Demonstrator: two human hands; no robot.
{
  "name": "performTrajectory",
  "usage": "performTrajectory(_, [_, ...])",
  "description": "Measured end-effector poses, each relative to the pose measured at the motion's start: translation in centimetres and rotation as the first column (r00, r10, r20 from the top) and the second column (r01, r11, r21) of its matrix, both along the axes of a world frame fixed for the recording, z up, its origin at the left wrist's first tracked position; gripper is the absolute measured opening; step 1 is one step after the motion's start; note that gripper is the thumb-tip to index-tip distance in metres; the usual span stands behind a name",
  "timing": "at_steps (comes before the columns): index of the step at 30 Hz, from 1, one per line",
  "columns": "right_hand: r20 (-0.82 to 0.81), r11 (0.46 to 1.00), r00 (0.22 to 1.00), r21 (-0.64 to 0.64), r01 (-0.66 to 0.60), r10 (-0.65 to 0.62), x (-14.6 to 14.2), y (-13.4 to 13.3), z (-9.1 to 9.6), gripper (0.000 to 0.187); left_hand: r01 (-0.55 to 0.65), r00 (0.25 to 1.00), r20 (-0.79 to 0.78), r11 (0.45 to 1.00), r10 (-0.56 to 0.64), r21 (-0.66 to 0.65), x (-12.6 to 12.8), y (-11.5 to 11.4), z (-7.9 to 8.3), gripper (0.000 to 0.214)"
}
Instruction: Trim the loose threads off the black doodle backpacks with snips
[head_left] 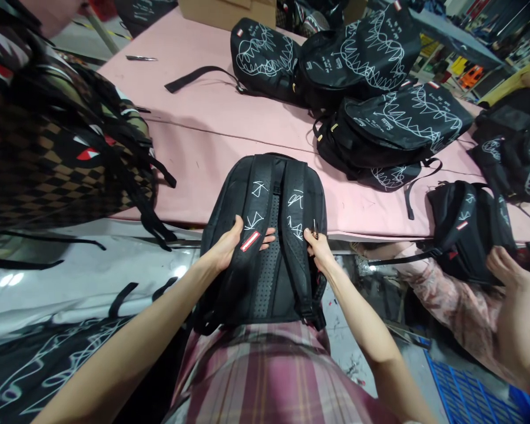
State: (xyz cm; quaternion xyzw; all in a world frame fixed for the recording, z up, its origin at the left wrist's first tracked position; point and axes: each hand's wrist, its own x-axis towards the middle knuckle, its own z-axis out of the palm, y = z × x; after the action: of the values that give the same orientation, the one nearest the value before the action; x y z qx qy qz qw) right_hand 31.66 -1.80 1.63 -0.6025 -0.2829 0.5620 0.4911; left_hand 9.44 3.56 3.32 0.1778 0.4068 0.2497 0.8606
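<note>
A black backpack (pixel 271 294) leans upright between my body and the table edge, its back panel and two shoulder straps facing me. White scribbles mark both straps, and a red-and-white label (pixel 249 241) sits on the left one. My left hand (pixel 224 246) is closed round the left shoulder strap (pixel 252 218), thumb on the outer side and fingertips showing past the inner edge. At the right strap (pixel 295 224), my right hand (pixel 320 250) pinches the outer edge with curled fingers. Something small and dark shows by those fingers; I cannot make out what it is.
Several black backpacks with white scribbles (pixel 393 126) lie across the pink table (pixel 194 141). Checkered brown bags (pixel 62 159) are piled at left. A slim metal tool (pixel 141 58) lies at the back. On the right, a co-worker's hand (pixel 510 268) touches another black backpack (pixel 472 229).
</note>
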Motion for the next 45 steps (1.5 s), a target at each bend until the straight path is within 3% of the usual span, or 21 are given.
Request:
performTrajectory(6, [-0.004, 1.000, 1.000, 0.007, -0.024, 0.024, 0.1, -0.1, 0.0, 0.053, -0.011, 1.000, -0.013, 1.000, 0.012, 0.007, 0.1, -0.1, -0.3, 0.081])
performTrajectory(12, [0.004, 1.000, 1.000, -0.004, -0.019, 0.019, 0.1, 0.0, 0.2, 0.055, -0.047, 0.995, -0.073, 0.970, 0.066, 0.238, 0.2, -1.0, 0.1, 0.030])
performTrajectory(19, [0.020, 0.999, 0.999, -0.020, -0.029, 0.029, 0.3, 0.0, 0.2, 0.049, -0.058, 0.995, -0.066, 0.953, 0.081, 0.297, -1.6, -2.7, 1.1, 0.042])
performTrajectory(22, [0.046, 1.000, 0.999, -0.021, -0.005, 0.006, 0.3, 0.0, -0.1, 0.047, -0.051, 0.995, -0.071, 0.974, 0.069, 0.221, -3.2, -3.5, 0.7, 0.040])
performTrajectory(24, [0.062, 1.000, 0.998, -0.014, -0.001, 0.002, 0.2, 0.1, -0.4, 0.046, -0.086, 0.995, -0.033, 0.981, 0.093, 0.172, -4.0, -3.8, 0.4, 0.052])
performTrajectory(31, [0.125, 1.000, 0.992, 0.024, 0.018, -0.021, -0.2, 0.0, -0.6, 0.045, -0.164, 0.985, 0.084, 0.973, 0.152, 0.162, -4.4, -3.4, 0.0, 0.072])
performTrajectory(41, [0.163, 0.998, 0.986, 0.057, 0.008, -0.017, -0.6, -0.3, -0.3, 0.046, -0.177, 0.980, 0.126, 0.968, 0.156, 0.177, -4.4, -3.7, 0.0, 0.062])
performTrajectory(45, [0.173, 0.997, 0.985, 0.072, -0.013, 0.000, -0.8, -0.9, 0.4, 0.043, -0.168, 0.985, -0.013, 0.964, 0.174, 0.205, -4.0, -4.4, 0.6, 0.048])
